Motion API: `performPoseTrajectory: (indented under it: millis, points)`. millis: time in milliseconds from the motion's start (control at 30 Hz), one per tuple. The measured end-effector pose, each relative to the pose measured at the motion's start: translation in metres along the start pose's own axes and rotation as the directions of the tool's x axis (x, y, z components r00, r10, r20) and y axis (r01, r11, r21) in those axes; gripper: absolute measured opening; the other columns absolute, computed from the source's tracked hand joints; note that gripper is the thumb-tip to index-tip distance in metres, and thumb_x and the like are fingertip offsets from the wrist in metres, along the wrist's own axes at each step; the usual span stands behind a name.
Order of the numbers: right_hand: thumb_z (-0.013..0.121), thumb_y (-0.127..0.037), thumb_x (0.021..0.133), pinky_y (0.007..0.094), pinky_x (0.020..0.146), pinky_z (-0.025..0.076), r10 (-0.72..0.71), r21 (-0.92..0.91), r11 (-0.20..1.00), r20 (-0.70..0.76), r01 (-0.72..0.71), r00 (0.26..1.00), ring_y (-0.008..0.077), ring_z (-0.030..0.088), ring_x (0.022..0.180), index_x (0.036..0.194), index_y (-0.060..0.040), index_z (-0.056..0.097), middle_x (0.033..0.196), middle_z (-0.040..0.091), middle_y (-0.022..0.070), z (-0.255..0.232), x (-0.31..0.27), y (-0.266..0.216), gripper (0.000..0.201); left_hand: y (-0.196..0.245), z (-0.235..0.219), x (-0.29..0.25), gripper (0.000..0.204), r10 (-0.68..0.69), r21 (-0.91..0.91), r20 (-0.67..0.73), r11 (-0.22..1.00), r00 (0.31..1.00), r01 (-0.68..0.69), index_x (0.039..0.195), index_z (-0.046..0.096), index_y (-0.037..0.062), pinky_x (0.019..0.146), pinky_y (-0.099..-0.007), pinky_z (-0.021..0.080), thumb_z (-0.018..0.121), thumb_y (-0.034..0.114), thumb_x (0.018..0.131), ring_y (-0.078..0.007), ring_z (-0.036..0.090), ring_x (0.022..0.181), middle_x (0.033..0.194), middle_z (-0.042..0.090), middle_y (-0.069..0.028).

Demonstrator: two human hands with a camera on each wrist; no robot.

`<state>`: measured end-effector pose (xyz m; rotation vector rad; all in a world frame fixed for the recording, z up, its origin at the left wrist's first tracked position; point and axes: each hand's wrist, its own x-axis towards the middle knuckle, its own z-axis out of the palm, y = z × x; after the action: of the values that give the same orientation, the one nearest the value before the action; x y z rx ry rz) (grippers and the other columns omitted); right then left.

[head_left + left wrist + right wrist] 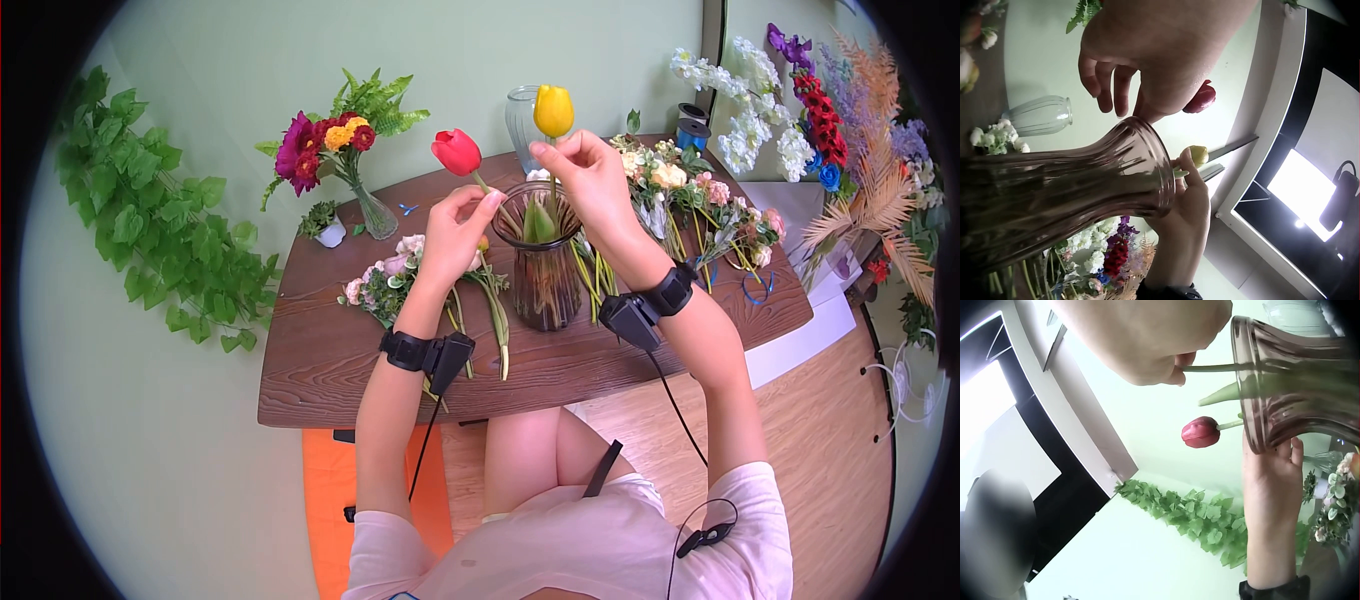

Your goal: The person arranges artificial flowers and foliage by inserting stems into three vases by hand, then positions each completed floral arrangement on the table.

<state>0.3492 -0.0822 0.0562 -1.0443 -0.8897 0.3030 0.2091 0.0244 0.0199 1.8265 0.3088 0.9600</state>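
Note:
My left hand (455, 235) pinches the green stem of a red tulip (457, 152) between thumb and fingertips, left of the vase mouth. In my right hand (597, 190), thumb and finger pinch the stem of a yellow tulip (553, 111) just under its bloom. That stem (1210, 367) runs down into the brownish ribbed glass vase (546, 285), which stands upright between my hands. A green leaf (1221, 395) pokes above its rim beside the stem. Seen from the left wrist, the red bloom (1201, 98) shows past the hand.
Cut flowers (395, 272) lie left of the vase on the dark wooden table (330, 350), with more pale flowers (668, 175) on the right. Behind stand a clear glass vase (521, 115), a filled bouquet vase (375, 212), a small potted plant (328, 230) and ribbon spools (691, 133).

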Motion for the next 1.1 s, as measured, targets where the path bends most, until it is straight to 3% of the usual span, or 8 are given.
performPoseTrajectory:
  millis: [67, 200, 333, 433, 500, 767, 900, 1100]
  points:
    - [0.07, -0.015, 0.076, 0.0234, 0.056, 0.04, -0.078, -0.117, 0.99, -0.001, 0.078, 0.997, 0.0061, 0.047, 0.06, 0.064, -0.004, 0.052, 0.063, 0.055, -0.0001, -0.004, -0.004, 0.007, 0.024, -0.001, -0.001, 0.0, 0.023, -0.012, -0.002, 0.001, 1.0, 1.0, 0.012, 0.094, 0.063, -0.0009, 0.07, -0.0233, 0.045, 0.059, 0.021, 0.087, -0.008, 0.057, 0.076, 0.082, 0.063, -0.0036]
    - [0.071, -0.014, 0.073, 0.0277, 0.065, 0.043, -0.067, -0.275, 0.958, 0.053, 0.079, 0.996, 0.0115, 0.052, 0.062, 0.063, -0.0029, 0.052, 0.063, 0.057, 0.0036, -0.012, -0.01, 0.027, 0.024, 0.003, 0.0, -0.002, 0.023, -0.047, 0.018, -0.002, 0.999, 0.999, 0.047, 0.094, 0.063, -0.0005, 0.065, -0.0218, 0.045, 0.059, 0.021, 0.087, -0.007, 0.056, 0.074, 0.082, 0.063, -0.0033]
    - [0.072, -0.017, 0.072, 0.03, 0.072, 0.042, -0.005, -0.215, 0.976, 0.047, 0.015, 0.999, 0.0132, 0.053, 0.068, 0.063, -0.0031, 0.053, 0.068, 0.058, 0.0052, -0.02, -0.009, 0.041, 0.025, 0.001, 0.001, -0.002, 0.022, -0.027, -0.004, -0.021, 1.0, 0.999, 0.027, 0.094, 0.062, -0.0001, 0.056, -0.0192, 0.042, 0.059, 0.021, 0.087, -0.0053, 0.055, 0.07, 0.08, 0.063, -0.0032]
    - [0.072, -0.021, 0.072, 0.031, 0.076, 0.041, 0.015, -0.32, 0.947, 0.043, 0.0, 0.999, 0.0145, 0.052, 0.076, 0.064, -0.0035, 0.053, 0.075, 0.059, 0.0071, -0.024, -0.01, 0.037, 0.027, 0.003, 0.002, -0.002, 0.023, -0.06, -0.01, -0.021, 0.998, 0.998, 0.06, 0.095, 0.062, -0.0002, 0.053, -0.0185, 0.04, 0.059, 0.021, 0.086, -0.005, 0.054, 0.068, 0.079, 0.063, -0.0038]
    - [0.071, -0.025, 0.073, 0.0318, 0.078, 0.04, 0.122, -0.263, 0.96, 0.09, -0.095, 0.988, 0.0164, 0.051, 0.081, 0.067, -0.0034, 0.055, 0.08, 0.057, 0.0081, -0.026, -0.011, 0.031, 0.028, 0.003, 0.003, -0.001, 0.023, -0.061, -0.004, -0.023, 0.998, 0.998, 0.061, 0.096, 0.061, -0.0003, 0.052, -0.0185, 0.04, 0.059, 0.021, 0.086, -0.0049, 0.054, 0.068, 0.079, 0.063, -0.0041]
    - [0.07, -0.027, 0.074, 0.0311, 0.079, 0.04, 0.094, -0.357, 0.934, 0.161, -0.031, 0.983, 0.0174, 0.05, 0.085, 0.077, -0.0018, 0.06, 0.088, 0.054, 0.0093, -0.029, -0.014, 0.032, 0.027, 0.006, 0.008, -0.001, 0.023, -0.049, -0.056, 0.002, 0.997, 0.999, 0.049, 0.098, 0.06, -0.0017, 0.075, -0.0249, 0.046, 0.059, 0.018, 0.087, -0.0103, 0.059, 0.081, 0.088, 0.063, -0.006]
    - [0.069, -0.027, 0.075, 0.0307, 0.08, 0.04, 0.06, -0.344, 0.939, 0.177, 0.004, 0.982, 0.0177, 0.05, 0.087, 0.08, -0.0023, 0.062, 0.088, 0.054, 0.009, -0.029, -0.016, 0.028, 0.026, 0.005, 0.004, -0.001, 0.024, -0.028, -0.043, -0.001, 0.999, 1.0, 0.028, 0.101, 0.058, -0.0021, 0.075, -0.0246, 0.046, 0.058, 0.018, 0.087, -0.0107, 0.059, 0.084, 0.092, 0.063, -0.007]
    - [0.07, -0.027, 0.074, 0.0304, 0.081, 0.04, 0.045, -0.348, 0.937, 0.177, 0.019, 0.983, 0.0175, 0.05, 0.089, 0.082, -0.0021, 0.061, 0.092, 0.053, 0.0087, -0.029, -0.019, 0.026, 0.028, 0.001, -0.015, -0.007, 0.03, -0.128, -0.027, -0.04, 0.992, 0.991, 0.127, 0.105, 0.057, 0.0009, 0.07, -0.0229, 0.045, 0.053, 0.026, 0.09, -0.0112, 0.058, 0.087, 0.099, 0.062, -0.005]
